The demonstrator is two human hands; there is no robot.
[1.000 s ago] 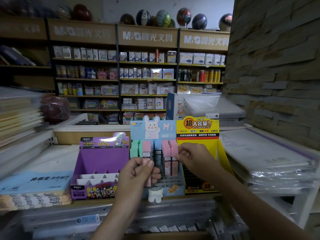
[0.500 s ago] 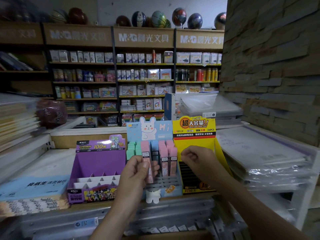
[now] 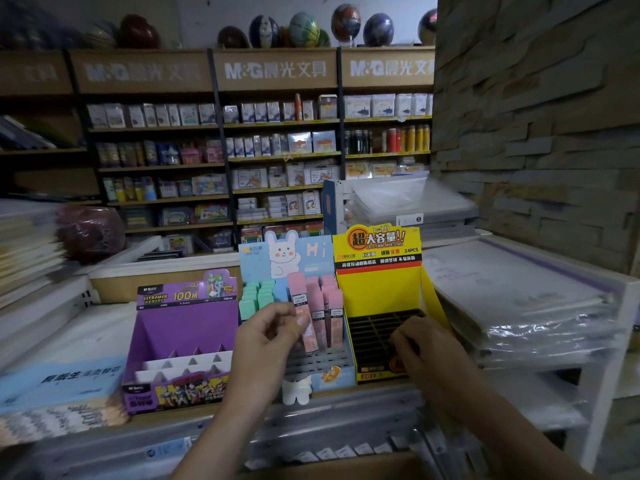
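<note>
My left hand (image 3: 268, 336) pinches a tall pink lead case (image 3: 300, 299) between thumb and fingers, upright in front of the blue rabbit display box (image 3: 284, 256). Several more pink cases (image 3: 330, 301) and green cases (image 3: 256, 294) stand in that box's back rows; its front grid (image 3: 318, 360) holds none. My right hand (image 3: 420, 349) is lower at the front of the yellow display box (image 3: 377, 289), fingers curled over its black grid (image 3: 375, 325). Whether it holds anything is hidden.
A purple display box (image 3: 185, 323) with white dividers stands to the left. Blue paper packs (image 3: 62, 382) lie at far left, plastic-wrapped stacks (image 3: 519, 299) at right. A stone wall (image 3: 536, 116) rises on the right. Stocked shelves (image 3: 277, 154) fill the back.
My right hand has dropped from the pink cases in the blue box down to the yellow box's front. My left hand keeps hold of the pink case. The camera has moved closer.
</note>
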